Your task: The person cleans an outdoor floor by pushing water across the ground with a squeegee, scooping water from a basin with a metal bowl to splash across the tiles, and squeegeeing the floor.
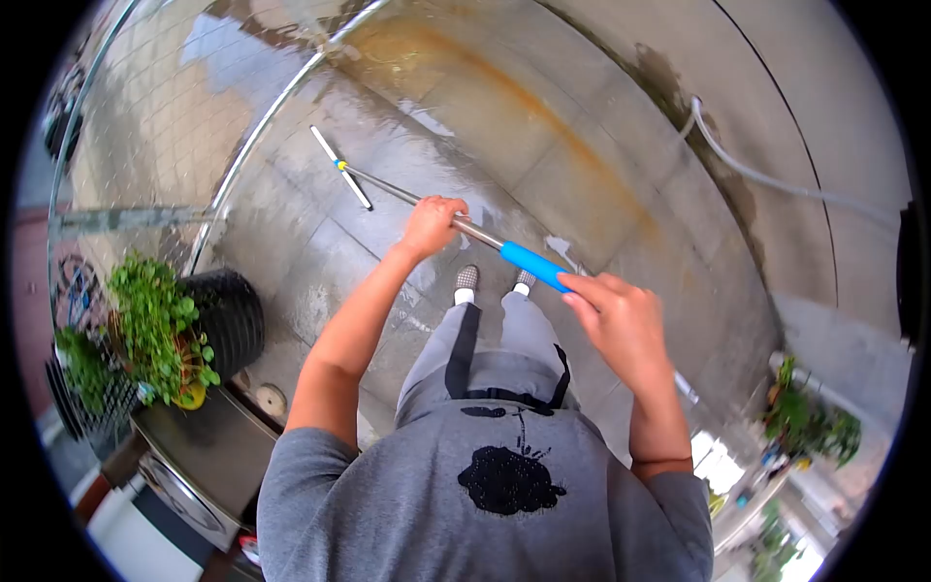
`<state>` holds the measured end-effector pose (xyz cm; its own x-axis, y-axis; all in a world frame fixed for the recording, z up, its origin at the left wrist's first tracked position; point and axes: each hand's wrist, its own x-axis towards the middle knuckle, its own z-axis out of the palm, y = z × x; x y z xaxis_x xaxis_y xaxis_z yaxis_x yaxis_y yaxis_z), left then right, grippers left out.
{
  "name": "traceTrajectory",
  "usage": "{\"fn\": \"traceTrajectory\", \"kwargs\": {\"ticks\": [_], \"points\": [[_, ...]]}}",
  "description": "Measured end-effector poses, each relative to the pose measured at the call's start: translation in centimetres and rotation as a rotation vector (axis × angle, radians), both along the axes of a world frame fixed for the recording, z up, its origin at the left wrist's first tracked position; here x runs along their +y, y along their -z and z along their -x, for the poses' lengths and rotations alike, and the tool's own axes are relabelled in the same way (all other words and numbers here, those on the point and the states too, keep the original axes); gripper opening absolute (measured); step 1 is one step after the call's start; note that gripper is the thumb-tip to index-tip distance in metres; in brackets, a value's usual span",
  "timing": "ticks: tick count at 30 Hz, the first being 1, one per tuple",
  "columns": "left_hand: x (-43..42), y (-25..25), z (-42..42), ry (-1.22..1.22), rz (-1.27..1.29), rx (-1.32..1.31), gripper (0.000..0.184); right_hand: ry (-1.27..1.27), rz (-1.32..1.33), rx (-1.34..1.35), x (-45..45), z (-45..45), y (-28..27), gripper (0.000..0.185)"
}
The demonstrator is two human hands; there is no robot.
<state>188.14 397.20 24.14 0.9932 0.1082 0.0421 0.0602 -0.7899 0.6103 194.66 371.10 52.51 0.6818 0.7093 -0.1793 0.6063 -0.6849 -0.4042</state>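
A long-handled floor squeegee [388, 187] reaches from my body toward the upper left. Its narrow white blade head [356, 184] lies on the wet tile floor, with a blue and yellow joint at the middle. My left hand [433, 227] is wrapped round the metal pole partway down. Higher up, my right hand [621, 318] grips the end of the blue handle sleeve [531, 263], fingers and thumb closed about it. The pole slants across in front of my legs, above my checked slippers [467, 278].
Wire mesh fencing with a metal rail [281, 102] borders the left. A leafy plant [155, 325] and a black ribbed pot [225, 322] stand at left, near a washing machine [184, 493]. A grey hose [747, 173] runs along the right wall; more plants [800, 417] are lower right.
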Motion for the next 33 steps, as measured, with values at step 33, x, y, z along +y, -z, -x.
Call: {"fn": "traceTrajectory", "kwargs": {"ticks": [33], "points": [[-54.5, 0.7, 9.4, 1.196, -0.058, 0.274, 0.011, 0.950, -0.213, -0.172, -48.8, 35.8, 1.9, 0.018]]}}
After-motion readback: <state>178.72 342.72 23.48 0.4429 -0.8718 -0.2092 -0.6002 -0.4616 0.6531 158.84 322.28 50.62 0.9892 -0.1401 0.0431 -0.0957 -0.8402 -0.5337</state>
